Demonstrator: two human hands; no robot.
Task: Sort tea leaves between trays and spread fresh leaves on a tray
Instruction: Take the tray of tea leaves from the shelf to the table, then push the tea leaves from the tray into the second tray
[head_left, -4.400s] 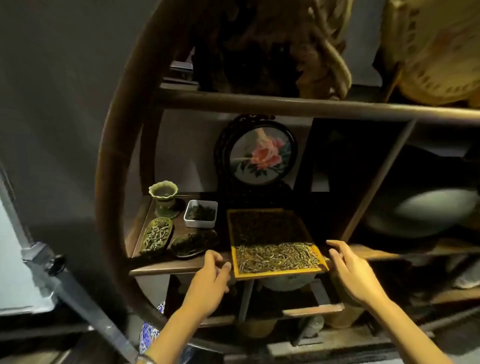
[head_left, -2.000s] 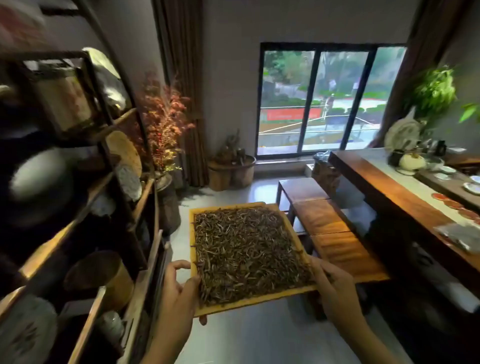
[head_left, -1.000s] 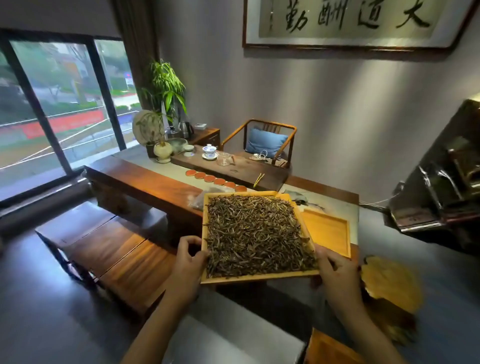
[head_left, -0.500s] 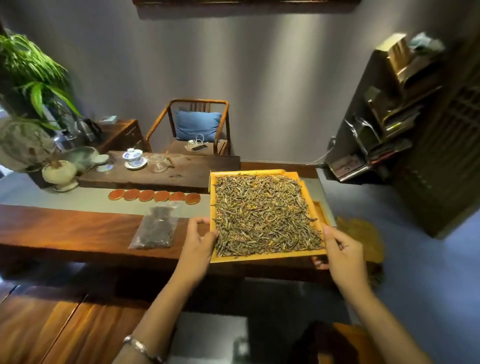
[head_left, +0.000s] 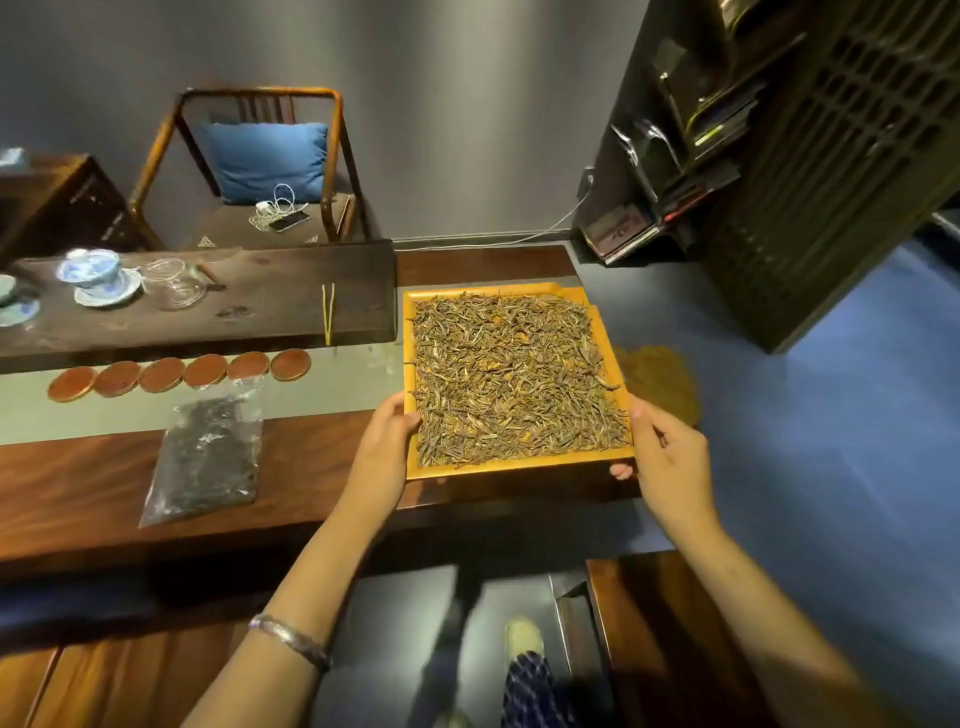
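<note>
Both hands, left hand (head_left: 387, 441) and right hand (head_left: 662, 457), fingers curled round its side rims, have carried the tray (head_left: 514, 467) of tea leaves (head_left: 511, 374) from the shelf; I now hold it low over the table (head_left: 104, 478) end, ready for sorting.

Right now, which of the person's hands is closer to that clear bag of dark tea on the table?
Left. The left hand grips the tray's left edge, beside the bag; the right hand holds the far edge.
</note>
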